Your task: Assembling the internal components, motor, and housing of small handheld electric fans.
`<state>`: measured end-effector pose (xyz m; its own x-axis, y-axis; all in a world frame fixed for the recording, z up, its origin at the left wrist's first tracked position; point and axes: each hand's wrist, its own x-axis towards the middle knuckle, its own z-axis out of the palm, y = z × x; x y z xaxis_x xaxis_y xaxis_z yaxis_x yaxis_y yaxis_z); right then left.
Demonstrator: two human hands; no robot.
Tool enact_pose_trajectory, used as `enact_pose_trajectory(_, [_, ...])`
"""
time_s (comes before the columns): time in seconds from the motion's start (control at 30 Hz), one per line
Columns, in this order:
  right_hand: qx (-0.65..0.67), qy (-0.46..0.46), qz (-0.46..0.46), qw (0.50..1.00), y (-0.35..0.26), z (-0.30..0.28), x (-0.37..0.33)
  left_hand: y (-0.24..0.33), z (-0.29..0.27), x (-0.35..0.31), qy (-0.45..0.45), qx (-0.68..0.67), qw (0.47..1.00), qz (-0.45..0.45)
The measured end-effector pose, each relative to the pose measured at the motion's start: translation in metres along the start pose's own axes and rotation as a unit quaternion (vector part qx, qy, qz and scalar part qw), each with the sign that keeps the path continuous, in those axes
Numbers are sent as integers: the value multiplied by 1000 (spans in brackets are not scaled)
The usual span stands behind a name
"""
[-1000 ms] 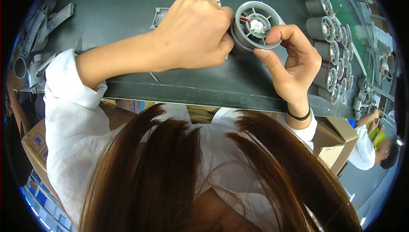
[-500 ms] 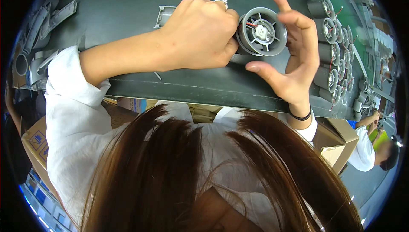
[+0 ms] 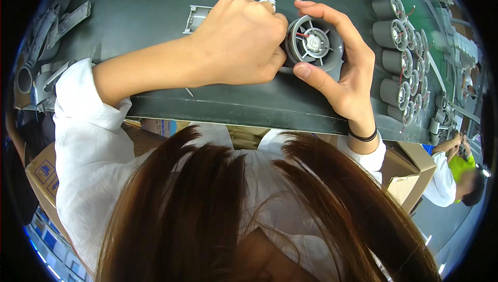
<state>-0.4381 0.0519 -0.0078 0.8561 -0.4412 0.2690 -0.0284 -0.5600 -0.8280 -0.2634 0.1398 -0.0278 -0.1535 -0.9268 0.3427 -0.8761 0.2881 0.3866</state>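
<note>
My left hand (image 3: 241, 41), a ring on one finger, is closed in a fist against the left side of a round grey fan housing (image 3: 314, 44). What lies inside that fist is mostly hidden. The housing faces up toward me, showing its spokes, a pale hub and a short red wire. Around its right side curls my right hand (image 3: 347, 56), with the thumb on the near rim and the fingers on the far rim. A grey rectangular plastic part (image 3: 196, 19) lies on the dark table (image 3: 140, 15), partly behind my left hand.
Several similar grey fan housings (image 3: 396, 61) with red wires stand in rows at the right. Grey plastic parts (image 3: 67, 23) are piled at the far left. Cardboard boxes (image 3: 44, 173) flank me below the table edge. Another person (image 3: 445, 178) works at the far right.
My right hand has moved left and closed from an open spread onto the fan housing. The housing has shifted slightly left and tilted; my left fist has barely moved.
</note>
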Motion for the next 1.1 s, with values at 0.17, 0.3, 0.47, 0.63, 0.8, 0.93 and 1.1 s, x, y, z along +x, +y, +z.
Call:
enact_pose_trajectory(0.17, [26, 2, 48, 999, -5, 0, -1, -8, -11, 4, -73, -33, 997, 21])
enact_pose_trajectory(0.3, [34, 2, 53, 998, -6, 1, -3, -11, -13, 2, -92, -49, 994, 31])
enact_pose_trajectory(0.47, [30, -5, 59, 998, -3, 2, -4, -9, -17, -1, -81, -56, 995, 18])
enact_pose_trajectory(0.63, [34, -12, 61, 997, -4, 1, -2, -13, -22, 1, -92, -88, 991, 28])
enact_pose_trajectory(0.8, [60, 42, 10, 997, 4, 8, -1, -17, -20, 0, -108, -66, 988, 92])
enact_pose_trajectory(0.93, [47, 42, 8, 998, 7, 8, -2, -22, -21, -1, -154, -67, 980, 102])
enact_pose_trajectory(1.1, [62, 46, 32, 997, 5, 8, -2, -20, -21, -1, -116, -91, 985, 87])
